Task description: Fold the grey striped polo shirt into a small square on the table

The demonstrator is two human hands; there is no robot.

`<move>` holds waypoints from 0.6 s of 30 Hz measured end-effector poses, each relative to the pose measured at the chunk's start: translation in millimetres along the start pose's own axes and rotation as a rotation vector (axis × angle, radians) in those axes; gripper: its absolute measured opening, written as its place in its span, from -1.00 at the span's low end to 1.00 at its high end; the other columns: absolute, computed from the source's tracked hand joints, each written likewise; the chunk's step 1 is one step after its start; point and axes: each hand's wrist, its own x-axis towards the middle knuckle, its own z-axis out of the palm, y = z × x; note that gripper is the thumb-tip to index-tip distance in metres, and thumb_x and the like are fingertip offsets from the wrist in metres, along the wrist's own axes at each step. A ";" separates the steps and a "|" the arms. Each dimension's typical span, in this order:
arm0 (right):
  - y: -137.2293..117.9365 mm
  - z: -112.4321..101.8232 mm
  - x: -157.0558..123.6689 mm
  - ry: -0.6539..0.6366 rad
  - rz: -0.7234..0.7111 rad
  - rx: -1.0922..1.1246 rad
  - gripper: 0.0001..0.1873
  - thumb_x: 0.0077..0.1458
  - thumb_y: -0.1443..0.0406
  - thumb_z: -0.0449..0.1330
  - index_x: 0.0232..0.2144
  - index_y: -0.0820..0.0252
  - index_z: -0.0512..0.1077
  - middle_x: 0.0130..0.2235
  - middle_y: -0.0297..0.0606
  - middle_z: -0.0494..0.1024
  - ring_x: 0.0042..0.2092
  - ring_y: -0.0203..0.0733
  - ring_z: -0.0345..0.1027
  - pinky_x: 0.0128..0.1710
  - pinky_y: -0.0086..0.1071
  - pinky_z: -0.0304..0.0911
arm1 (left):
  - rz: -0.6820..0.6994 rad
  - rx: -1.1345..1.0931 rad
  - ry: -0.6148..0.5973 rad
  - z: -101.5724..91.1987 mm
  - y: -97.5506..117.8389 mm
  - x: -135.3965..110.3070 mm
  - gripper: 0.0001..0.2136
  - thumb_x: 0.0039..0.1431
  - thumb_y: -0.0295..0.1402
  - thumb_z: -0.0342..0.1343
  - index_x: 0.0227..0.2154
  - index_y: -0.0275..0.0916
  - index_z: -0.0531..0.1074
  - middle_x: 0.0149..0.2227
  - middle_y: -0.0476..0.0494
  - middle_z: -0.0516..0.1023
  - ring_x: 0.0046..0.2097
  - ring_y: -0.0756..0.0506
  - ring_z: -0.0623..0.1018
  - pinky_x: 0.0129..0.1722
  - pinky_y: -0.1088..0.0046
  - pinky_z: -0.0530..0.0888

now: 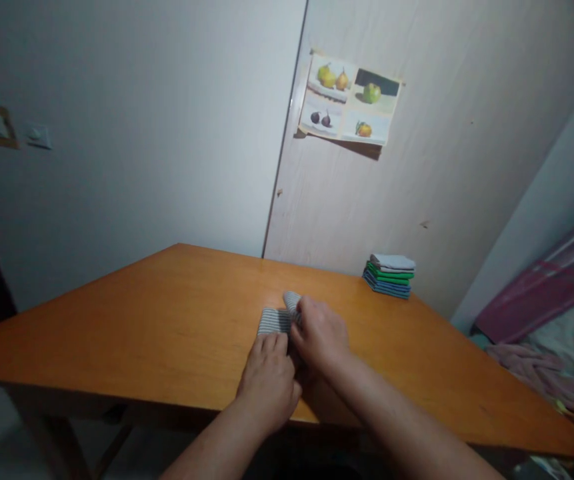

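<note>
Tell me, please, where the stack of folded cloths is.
The stack of folded cloths sits at the table's far right edge, by the wall, beyond the right hand.

cloth point(273, 321) | small, grey-and-white fine stripes | folded, flat on desk point(117, 320) toward its near edge | far-right corner flap raised and curled | near edge hidden under left hand point(268, 387) | flap pinched by right hand point(321, 333) | well apart from folded stack at far edge

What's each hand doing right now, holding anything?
Left hand: flat, palm down, pressing the striped cloth on the table.
Right hand: closed on the striped cloth's folded edge.
</note>
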 end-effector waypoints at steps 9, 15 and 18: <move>-11.3 26.5 -8.5 -0.177 -0.031 0.186 -0.65 0.12 0.18 0.23 -0.04 0.11 0.44 -0.14 -0.14 0.59 -0.11 -0.01 0.41 -0.24 -0.32 0.12 | -0.079 -0.149 0.151 -11.5 -23.0 -37.7 -0.72 0.34 -0.28 -0.05 0.03 -0.13 0.44 0.13 -0.22 0.47 0.18 -0.24 0.42 0.26 0.03 0.31; 6.6 32.4 -0.7 -0.121 0.115 0.240 -0.77 0.18 0.28 0.14 -0.11 0.09 0.46 -0.23 -0.21 0.61 -0.24 -0.11 0.43 -0.33 -0.36 0.05 | -0.147 -0.117 0.061 -4.2 -35.2 -34.1 -0.54 0.33 -0.12 -0.03 0.22 -0.14 0.32 0.24 -0.32 0.39 0.25 -0.32 0.38 0.24 0.02 0.34; 3.6 29.2 1.0 -0.007 0.102 0.201 -0.78 0.21 0.28 0.12 -0.10 0.10 0.45 -0.22 -0.19 0.59 -0.20 -0.09 0.41 -0.29 -0.35 0.06 | -0.156 -0.099 0.043 -2.3 -33.1 -34.1 -0.52 0.32 -0.11 -0.01 0.24 -0.13 0.31 0.27 -0.32 0.36 0.26 -0.32 0.37 0.26 0.02 0.32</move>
